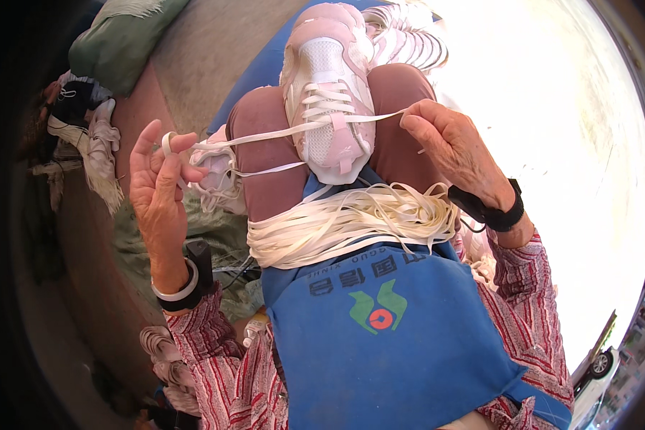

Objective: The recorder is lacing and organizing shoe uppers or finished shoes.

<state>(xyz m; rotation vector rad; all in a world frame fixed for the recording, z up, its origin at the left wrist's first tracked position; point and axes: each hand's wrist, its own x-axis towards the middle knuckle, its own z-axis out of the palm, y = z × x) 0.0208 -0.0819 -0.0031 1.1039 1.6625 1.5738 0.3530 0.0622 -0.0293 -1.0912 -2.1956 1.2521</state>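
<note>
I'm watching left hand (154, 190) and right hand (448, 136), fingers grasping a lace (265, 135) on the shoe (330, 68), loose laces (344, 223) lying across the apron (408, 365).

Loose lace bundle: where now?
Head view, centre: the lace bundle lies between the pink-and-white shoe above and the green emblem below.

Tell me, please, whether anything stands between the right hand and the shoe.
Nothing visible blocks the way: only the white lace, pinched in the right hand, spans the short gap to the shoe, passing across the right knee in this view.
</note>
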